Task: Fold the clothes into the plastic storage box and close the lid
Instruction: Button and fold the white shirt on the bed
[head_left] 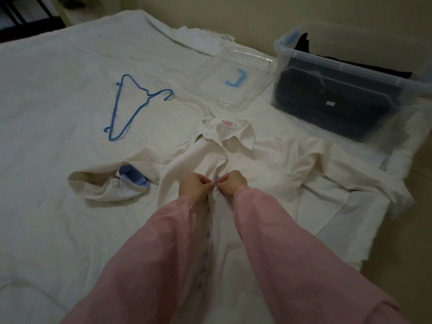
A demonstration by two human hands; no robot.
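As needed for a flat fold, buttoning white shirt (pixel 257 164): pinching placket (pixel 209 218) with left hand (pixel 195 186) and right hand (pixel 232 182).

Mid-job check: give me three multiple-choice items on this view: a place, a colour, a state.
1. Where is the lid relative to the box? A. Shut on it. B. Flat on the bed, left of it. C. Leaning inside it.
2. What colour is the hanger? A. Red. B. Black. C. Blue.
3. What are the left hand and right hand doing? A. Pinching the shirt front. B. Lifting the hanger. C. Resting flat.
1 B: it lies on the bed beside the open box. 2 C: its wire is blue. 3 A: both grips pinch the button strip.
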